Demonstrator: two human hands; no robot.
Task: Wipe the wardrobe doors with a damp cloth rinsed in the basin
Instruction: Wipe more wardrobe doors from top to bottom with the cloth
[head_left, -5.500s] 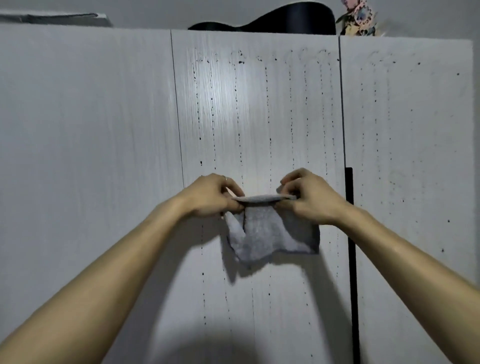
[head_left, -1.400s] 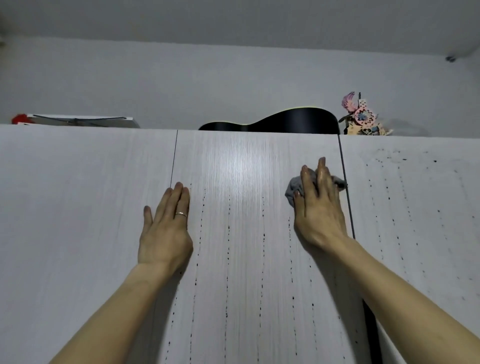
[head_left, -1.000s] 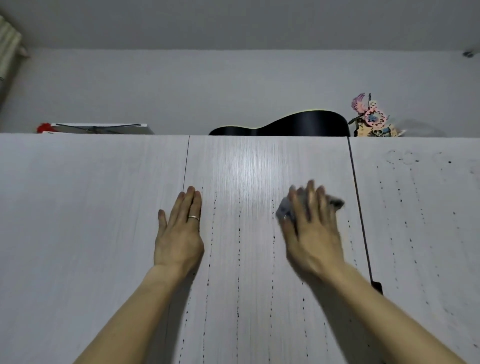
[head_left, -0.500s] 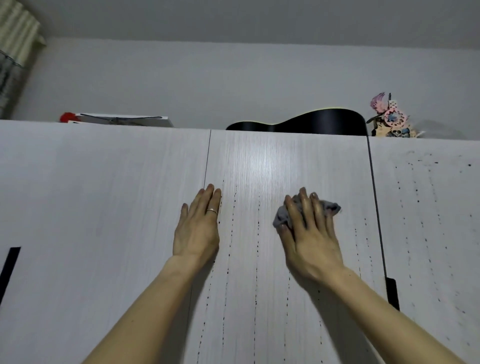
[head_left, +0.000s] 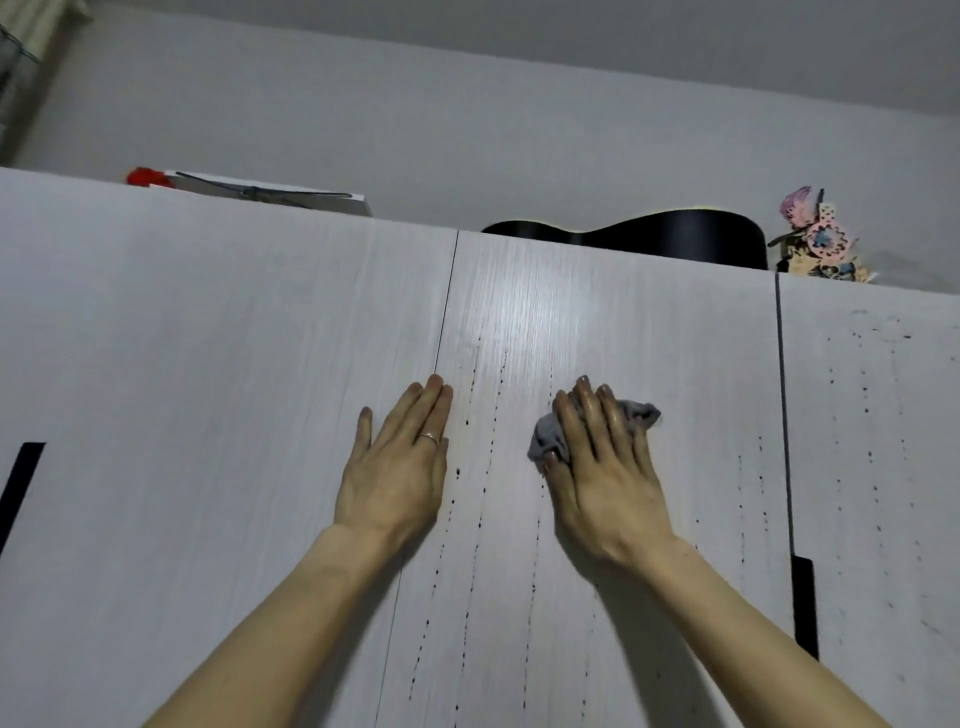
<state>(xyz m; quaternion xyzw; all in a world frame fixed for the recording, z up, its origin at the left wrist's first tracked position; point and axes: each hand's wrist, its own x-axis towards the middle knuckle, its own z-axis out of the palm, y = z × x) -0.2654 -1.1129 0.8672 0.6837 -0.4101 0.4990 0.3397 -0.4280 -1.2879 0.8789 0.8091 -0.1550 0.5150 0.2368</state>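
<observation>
Three pale wood-grain wardrobe doors fill the view. The middle door (head_left: 623, 322) carries vertical rows of dark droplets. My right hand (head_left: 605, 467) lies flat on the middle door with straight fingers, pressing a bunched grey cloth (head_left: 545, 441) against it; cloth ends stick out left and right of the fingers. My left hand (head_left: 402, 462), wearing a ring, rests flat over the seam between the left door (head_left: 208, 364) and the middle door. The right door (head_left: 878, 415) is also speckled with dark drops. No basin is in view.
On top of the wardrobe lie a black guitar body (head_left: 675, 239), a flat white box (head_left: 270, 195) with something red beside it, and a colourful ornament (head_left: 818, 244). Black handle strips sit at the left door's edge (head_left: 21, 483) and by the right seam (head_left: 804, 603). A curtain hangs top left.
Over the last second my right hand slid the cloth leftward across the middle door's upper part. My left hand stayed flat on the seam. The view shifted left.
</observation>
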